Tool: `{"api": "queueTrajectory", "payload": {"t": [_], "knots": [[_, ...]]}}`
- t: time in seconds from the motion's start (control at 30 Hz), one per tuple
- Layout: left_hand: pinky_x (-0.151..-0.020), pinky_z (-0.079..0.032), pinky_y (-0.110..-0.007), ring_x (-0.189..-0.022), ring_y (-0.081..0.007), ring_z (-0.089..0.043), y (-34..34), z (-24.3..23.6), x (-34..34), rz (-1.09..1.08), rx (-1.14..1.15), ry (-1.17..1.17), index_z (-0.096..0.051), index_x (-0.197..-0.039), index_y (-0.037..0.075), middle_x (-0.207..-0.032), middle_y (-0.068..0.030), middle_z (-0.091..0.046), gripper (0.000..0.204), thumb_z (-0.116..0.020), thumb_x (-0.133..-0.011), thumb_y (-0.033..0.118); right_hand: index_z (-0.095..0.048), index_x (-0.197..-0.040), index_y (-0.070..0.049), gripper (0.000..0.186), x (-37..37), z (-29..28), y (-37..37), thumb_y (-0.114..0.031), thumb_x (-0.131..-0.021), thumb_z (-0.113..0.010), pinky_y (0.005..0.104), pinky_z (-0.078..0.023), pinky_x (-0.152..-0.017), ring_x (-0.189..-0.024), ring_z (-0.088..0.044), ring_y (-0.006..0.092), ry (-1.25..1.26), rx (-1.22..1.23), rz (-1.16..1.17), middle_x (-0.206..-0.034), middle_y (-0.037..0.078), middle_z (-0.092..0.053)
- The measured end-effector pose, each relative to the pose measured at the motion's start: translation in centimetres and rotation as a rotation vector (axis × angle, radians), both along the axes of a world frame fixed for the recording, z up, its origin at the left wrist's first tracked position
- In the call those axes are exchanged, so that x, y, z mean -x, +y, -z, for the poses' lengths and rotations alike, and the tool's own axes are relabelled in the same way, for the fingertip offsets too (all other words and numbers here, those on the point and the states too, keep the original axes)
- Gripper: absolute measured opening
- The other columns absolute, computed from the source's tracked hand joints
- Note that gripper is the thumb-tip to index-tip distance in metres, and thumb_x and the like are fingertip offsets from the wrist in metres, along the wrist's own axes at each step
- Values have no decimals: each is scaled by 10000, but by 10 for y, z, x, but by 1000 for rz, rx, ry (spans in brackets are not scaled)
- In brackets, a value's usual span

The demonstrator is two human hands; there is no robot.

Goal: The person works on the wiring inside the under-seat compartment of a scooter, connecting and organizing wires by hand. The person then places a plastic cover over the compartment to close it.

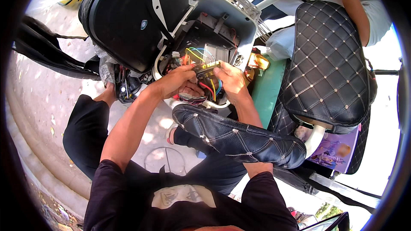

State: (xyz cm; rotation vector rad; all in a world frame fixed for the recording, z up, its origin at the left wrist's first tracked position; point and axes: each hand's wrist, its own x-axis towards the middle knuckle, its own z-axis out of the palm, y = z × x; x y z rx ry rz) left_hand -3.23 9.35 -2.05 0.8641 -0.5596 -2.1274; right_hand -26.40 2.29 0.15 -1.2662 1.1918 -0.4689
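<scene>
Both my hands grip a small black connector block with yellow markings [207, 69] inside an open grey storage box [245, 23]. My left hand [182, 81] has thumb and fingers on its left end, and my right hand [229, 79] pinches the right end. Red, yellow and blue wires [213, 87] hang below the block. Behind it are a finned metal unit [216, 52] and a dark housing [198, 36]. The black padded lid [118, 23] stands raised at the left. What else lies under my fingers is partly hidden.
A quilted black seat [326, 60] and a green panel [265, 92] are at the right. A quilted padded bar [237, 137] crosses over my right forearm. Another person [351, 4] in a white shirt is at the upper right. A concrete curb [25, 145] runs along the left.
</scene>
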Motion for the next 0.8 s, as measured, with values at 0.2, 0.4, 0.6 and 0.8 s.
{"api": "queueTrajectory", "payload": {"t": [0.2, 0.4, 0.6, 0.8], "knots": [[-834, -658, -375, -929, -267, -782, -3, 9, -1, 144, 153, -142, -479, -1436, -4, -1158, -205, -745, 451, -554, -996, -75, -491, -1483, 145, 546, 1, -1, 2, -155, -1051, -636, 305, -537, -771, -874, -660, 137, 24, 115, -50, -1043, 130, -747], [-590, -630, -308, -691, -196, -763, -1, 11, 20, 7, 183, -313, -535, -1323, -16, -977, -140, -771, 445, -759, -940, 6, -442, -1537, 62, 565, -5, -16, 8, -110, -1040, -649, 298, -503, -675, -776, -619, 135, -24, -8, 62, -955, 107, -735], [-556, -605, -309, -683, -190, -764, -1, 0, 30, -50, 234, -396, -633, -1176, -45, -869, -119, -764, 324, -796, -905, 20, -488, -1455, 35, 480, -2, -25, 8, -113, -1034, -663, 305, -498, -662, -761, -619, 145, -68, -53, 79, -956, 121, -719], [-562, -589, -348, -665, -215, -775, -3, 20, 38, -179, 323, -631, -684, -1032, -88, -790, -153, -763, 220, -804, -883, 21, -500, -1401, 77, 468, -2, -22, 2, -131, -1025, -684, 307, -499, -665, -767, -618, 154, -41, -84, 79, -993, 132, -703]]}}
